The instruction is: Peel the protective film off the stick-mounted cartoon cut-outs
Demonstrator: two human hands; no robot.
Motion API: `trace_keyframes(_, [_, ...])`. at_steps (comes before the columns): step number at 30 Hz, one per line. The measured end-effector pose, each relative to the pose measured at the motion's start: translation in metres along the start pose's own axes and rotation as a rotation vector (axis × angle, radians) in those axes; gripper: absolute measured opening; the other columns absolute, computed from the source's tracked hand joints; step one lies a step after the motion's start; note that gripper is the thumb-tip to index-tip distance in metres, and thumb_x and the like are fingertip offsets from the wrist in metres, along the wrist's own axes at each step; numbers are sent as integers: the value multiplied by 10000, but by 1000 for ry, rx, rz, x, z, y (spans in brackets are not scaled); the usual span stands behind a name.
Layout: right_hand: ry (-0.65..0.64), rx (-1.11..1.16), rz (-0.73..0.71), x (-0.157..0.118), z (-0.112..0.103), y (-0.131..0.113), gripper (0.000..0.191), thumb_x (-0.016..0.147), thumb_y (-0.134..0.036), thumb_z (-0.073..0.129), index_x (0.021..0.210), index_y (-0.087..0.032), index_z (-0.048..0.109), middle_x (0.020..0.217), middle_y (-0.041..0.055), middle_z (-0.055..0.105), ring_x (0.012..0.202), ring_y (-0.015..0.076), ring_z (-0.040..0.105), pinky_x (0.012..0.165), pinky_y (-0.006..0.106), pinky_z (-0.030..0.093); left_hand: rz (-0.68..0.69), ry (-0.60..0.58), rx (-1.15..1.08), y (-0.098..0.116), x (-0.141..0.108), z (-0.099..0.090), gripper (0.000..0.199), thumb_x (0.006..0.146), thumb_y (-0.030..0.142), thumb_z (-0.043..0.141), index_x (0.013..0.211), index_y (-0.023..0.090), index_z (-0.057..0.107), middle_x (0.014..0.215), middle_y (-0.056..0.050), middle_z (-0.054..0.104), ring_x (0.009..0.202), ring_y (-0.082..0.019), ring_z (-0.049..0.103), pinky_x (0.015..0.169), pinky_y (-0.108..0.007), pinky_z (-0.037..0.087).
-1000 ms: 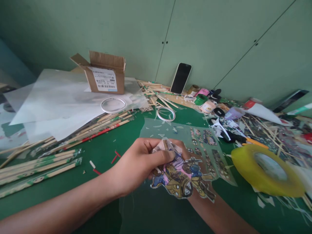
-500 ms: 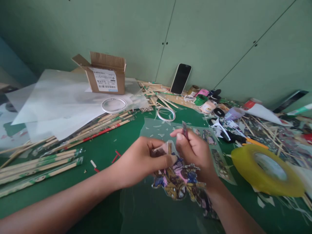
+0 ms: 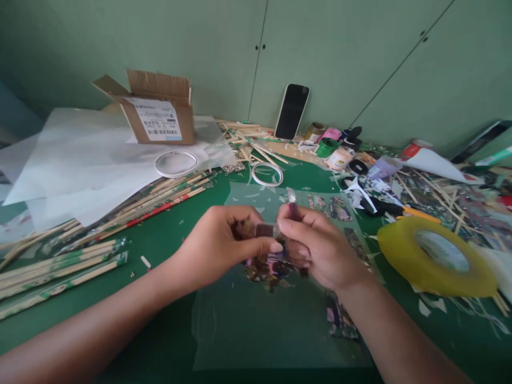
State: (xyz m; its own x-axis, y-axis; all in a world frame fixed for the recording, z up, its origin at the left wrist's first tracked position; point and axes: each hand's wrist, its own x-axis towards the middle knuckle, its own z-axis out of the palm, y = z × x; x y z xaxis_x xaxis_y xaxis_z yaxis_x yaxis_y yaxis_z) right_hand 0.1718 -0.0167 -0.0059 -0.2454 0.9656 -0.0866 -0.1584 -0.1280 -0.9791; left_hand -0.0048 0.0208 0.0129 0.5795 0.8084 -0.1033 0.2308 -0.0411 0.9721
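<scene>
My left hand [image 3: 218,248] is closed, thumb over fingers, on a colourful printed plastic cutout [image 3: 260,269] with a clear edge. Closed beside it, my right hand [image 3: 324,242] grips a slim dark red tool [image 3: 293,209] whose flat silvery end points up; its exact kind does not show. The right thumb and fingertips are at the cutout's clear edge, and I cannot tell whether they pinch it. Under both hands lies a clear plastic sheet [image 3: 256,336]. More printed pieces [image 3: 341,209] lie on it by my right forearm.
Bundled wooden sticks [image 3: 60,272] lie left, near white sheets [image 3: 80,160] and an open cardboard box [image 3: 160,117]. A phone [image 3: 293,112] leans on the wall behind a white tape ring [image 3: 267,175]. At right are a yellow tape roll [image 3: 384,261] and cluttered scraps.
My right hand has come closer to the left thumb, and the tool has moved slightly left. The cutout has turned and is more hidden by the fingers. The whole view has shifted slightly.
</scene>
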Motion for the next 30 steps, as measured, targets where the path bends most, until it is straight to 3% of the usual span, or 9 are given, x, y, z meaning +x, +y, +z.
trace_keyframes(3, [11,128,-7,0,0,2,229,876,-347,584,732,-230,450,455,-125,316,357,43,193,321,165,177,-21,17,-156,1,1,-1,185,693,264,754,710,138,620,609,21,603,550,-92,531,509,-183,408])
trace_keyframes(6, [130,31,-141,1,2,6,251,870,-348,605,710,-218,462,453,-114,353,358,39,249,325,163,209,-87,-138,-257,2,2,-2,143,741,256,725,751,126,668,669,-2,646,600,-97,563,567,-191,450])
trace_keyframes(8, [216,-23,-195,3,4,9,262,867,-347,611,697,-217,460,445,-113,353,352,39,260,324,168,217,-83,-180,-334,3,1,-2,148,760,268,716,778,125,680,697,-8,658,631,-100,579,600,-193,467])
trace_keyframes(14, [391,-12,-273,3,5,8,283,883,-338,582,686,-229,411,448,-106,361,355,44,288,322,170,213,9,-114,-437,3,-5,9,324,727,205,750,1032,157,651,851,-24,685,787,-148,622,720,-244,522])
trace_keyframes(18, [265,63,-232,1,5,5,311,885,-392,578,679,-233,408,432,-109,336,346,47,272,330,174,223,89,-33,-458,-5,-3,12,245,744,157,717,982,156,659,804,-8,663,720,-116,578,666,-208,492])
trace_keyframes(21, [159,79,-180,0,5,4,349,880,-447,566,655,-230,410,416,-107,314,330,47,242,323,189,210,51,-93,-511,-11,-1,10,142,759,207,702,887,154,670,726,-1,637,664,-120,567,644,-232,484])
trace_keyframes(26, [203,-49,-255,0,9,6,345,889,-448,562,667,-229,412,447,-101,323,354,52,276,341,198,214,-24,-101,-424,-7,-4,10,142,723,252,741,697,146,650,641,16,614,582,-103,539,565,-212,451])
trace_keyframes(30, [214,-227,-359,-4,12,7,327,929,-424,504,687,-229,402,508,-87,319,400,64,295,379,215,241,9,6,-297,1,-8,13,172,721,186,733,600,142,619,539,54,535,506,-58,448,496,-166,392])
